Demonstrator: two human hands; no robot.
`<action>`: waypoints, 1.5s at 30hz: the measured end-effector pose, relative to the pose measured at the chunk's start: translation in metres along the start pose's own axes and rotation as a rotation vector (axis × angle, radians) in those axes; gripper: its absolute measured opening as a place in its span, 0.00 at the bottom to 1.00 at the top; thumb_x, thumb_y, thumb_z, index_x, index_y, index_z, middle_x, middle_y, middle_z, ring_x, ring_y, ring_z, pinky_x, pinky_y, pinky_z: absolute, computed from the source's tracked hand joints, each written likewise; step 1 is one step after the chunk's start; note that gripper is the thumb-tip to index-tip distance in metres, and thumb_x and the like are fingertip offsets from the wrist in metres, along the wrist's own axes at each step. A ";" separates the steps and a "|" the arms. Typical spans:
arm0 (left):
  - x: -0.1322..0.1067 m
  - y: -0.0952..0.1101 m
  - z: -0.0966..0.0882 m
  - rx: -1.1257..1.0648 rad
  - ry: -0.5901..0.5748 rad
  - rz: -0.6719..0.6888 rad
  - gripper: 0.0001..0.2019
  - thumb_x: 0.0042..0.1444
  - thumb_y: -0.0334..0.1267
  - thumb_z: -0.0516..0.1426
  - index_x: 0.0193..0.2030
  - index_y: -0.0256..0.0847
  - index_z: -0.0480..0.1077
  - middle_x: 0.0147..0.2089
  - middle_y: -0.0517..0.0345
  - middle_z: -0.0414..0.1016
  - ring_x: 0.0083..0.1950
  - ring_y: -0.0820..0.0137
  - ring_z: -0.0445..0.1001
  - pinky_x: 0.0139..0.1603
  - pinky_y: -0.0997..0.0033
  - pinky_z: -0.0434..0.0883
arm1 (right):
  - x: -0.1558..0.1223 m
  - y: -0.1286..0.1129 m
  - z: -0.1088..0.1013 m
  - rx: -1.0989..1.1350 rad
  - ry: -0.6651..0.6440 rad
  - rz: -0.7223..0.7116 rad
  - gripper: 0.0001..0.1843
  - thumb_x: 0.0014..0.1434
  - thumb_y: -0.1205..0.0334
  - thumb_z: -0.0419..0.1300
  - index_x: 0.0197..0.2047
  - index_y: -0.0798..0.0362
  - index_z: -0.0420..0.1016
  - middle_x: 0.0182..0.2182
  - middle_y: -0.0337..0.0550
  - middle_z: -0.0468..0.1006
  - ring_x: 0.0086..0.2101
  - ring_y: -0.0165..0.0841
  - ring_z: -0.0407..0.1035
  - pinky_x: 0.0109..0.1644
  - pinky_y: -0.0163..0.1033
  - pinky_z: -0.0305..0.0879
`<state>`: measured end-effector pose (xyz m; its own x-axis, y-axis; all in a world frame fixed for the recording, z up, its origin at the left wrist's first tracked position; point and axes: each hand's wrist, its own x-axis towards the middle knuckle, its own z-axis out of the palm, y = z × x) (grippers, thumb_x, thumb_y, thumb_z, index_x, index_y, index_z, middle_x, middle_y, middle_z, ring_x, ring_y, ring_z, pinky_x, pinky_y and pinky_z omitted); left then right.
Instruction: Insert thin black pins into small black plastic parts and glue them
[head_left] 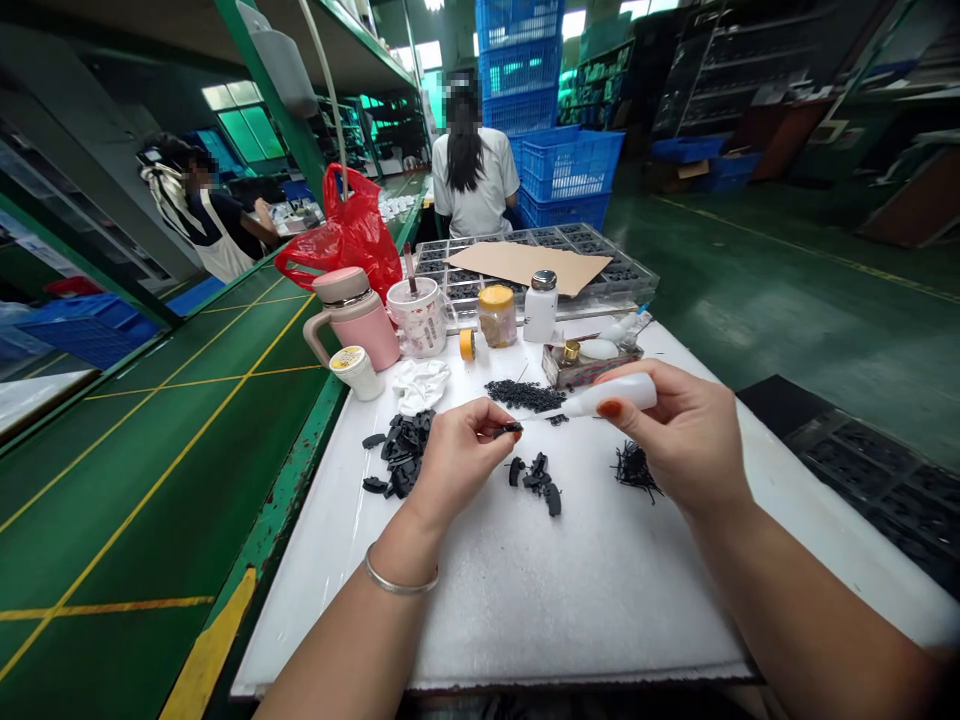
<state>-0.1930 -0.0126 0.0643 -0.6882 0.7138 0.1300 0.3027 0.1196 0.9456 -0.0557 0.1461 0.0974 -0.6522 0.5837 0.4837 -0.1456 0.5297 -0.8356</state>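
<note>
My left hand [461,455] pinches a small black plastic part [510,428] between thumb and fingers above the white foam mat [570,590]. My right hand [686,430] grips a small white squeeze bottle [619,394], its thin nozzle touching the black part. Below the hands lie a few small black parts [538,474]. A bigger heap of black parts [401,455] is left of my left hand. A bundle of thin black pins [636,468] lies under my right hand. Another pile of tiny black bits [523,395] sits farther back.
At the mat's far edge stand a pink mug [356,318], a white cup [418,316], a yellow-lidded jar [497,315], a white bottle [541,306], tape [467,345], a crumpled cloth [421,384]. Behind: part trays under cardboard [529,262], red bag [351,232], green conveyor [150,440]. Two people work beyond.
</note>
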 end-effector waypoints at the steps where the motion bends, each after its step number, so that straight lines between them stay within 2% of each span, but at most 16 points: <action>1: -0.001 0.000 0.000 0.024 -0.001 0.007 0.05 0.49 0.37 0.61 0.32 0.38 0.73 0.32 0.55 0.77 0.32 0.71 0.72 0.32 0.75 0.66 | -0.001 0.000 0.001 -0.044 0.002 -0.014 0.13 0.53 0.52 0.66 0.33 0.53 0.76 0.27 0.41 0.73 0.26 0.28 0.64 0.26 0.33 0.59; 7: -0.002 0.000 0.001 0.088 -0.006 0.023 0.04 0.50 0.36 0.60 0.33 0.39 0.73 0.32 0.56 0.76 0.32 0.71 0.71 0.31 0.74 0.65 | -0.001 0.001 0.002 -0.166 -0.010 -0.055 0.12 0.54 0.52 0.64 0.33 0.53 0.75 0.25 0.40 0.72 0.24 0.27 0.62 0.25 0.33 0.56; 16: -0.003 0.001 0.001 0.100 -0.006 0.031 0.04 0.50 0.35 0.60 0.33 0.39 0.74 0.30 0.57 0.76 0.30 0.72 0.70 0.30 0.75 0.64 | -0.001 -0.001 0.003 -0.201 -0.027 -0.071 0.11 0.54 0.54 0.65 0.32 0.53 0.76 0.25 0.38 0.73 0.23 0.26 0.62 0.25 0.33 0.55; 21: -0.003 0.002 0.000 0.069 -0.003 0.033 0.04 0.49 0.35 0.60 0.33 0.39 0.74 0.31 0.56 0.77 0.31 0.72 0.70 0.31 0.75 0.64 | -0.002 0.000 0.002 -0.190 -0.017 -0.070 0.11 0.54 0.53 0.64 0.32 0.53 0.76 0.26 0.38 0.73 0.25 0.26 0.63 0.25 0.33 0.56; 30: -0.003 0.003 0.001 0.150 0.009 0.054 0.03 0.49 0.33 0.59 0.32 0.39 0.74 0.29 0.60 0.76 0.28 0.75 0.68 0.30 0.77 0.64 | -0.001 -0.001 0.003 -0.188 -0.020 -0.060 0.09 0.53 0.55 0.65 0.32 0.53 0.76 0.26 0.37 0.74 0.25 0.26 0.63 0.26 0.32 0.57; 45: -0.003 0.003 0.001 0.172 0.009 0.060 0.03 0.49 0.33 0.59 0.32 0.40 0.74 0.29 0.60 0.76 0.29 0.74 0.69 0.30 0.76 0.64 | -0.001 -0.003 0.003 -0.184 -0.016 -0.071 0.09 0.53 0.56 0.65 0.31 0.53 0.76 0.26 0.37 0.74 0.25 0.26 0.64 0.26 0.32 0.57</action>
<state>-0.1893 -0.0137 0.0664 -0.6710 0.7173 0.1878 0.4509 0.1937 0.8713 -0.0565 0.1419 0.0986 -0.6567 0.5318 0.5347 -0.0547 0.6737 -0.7370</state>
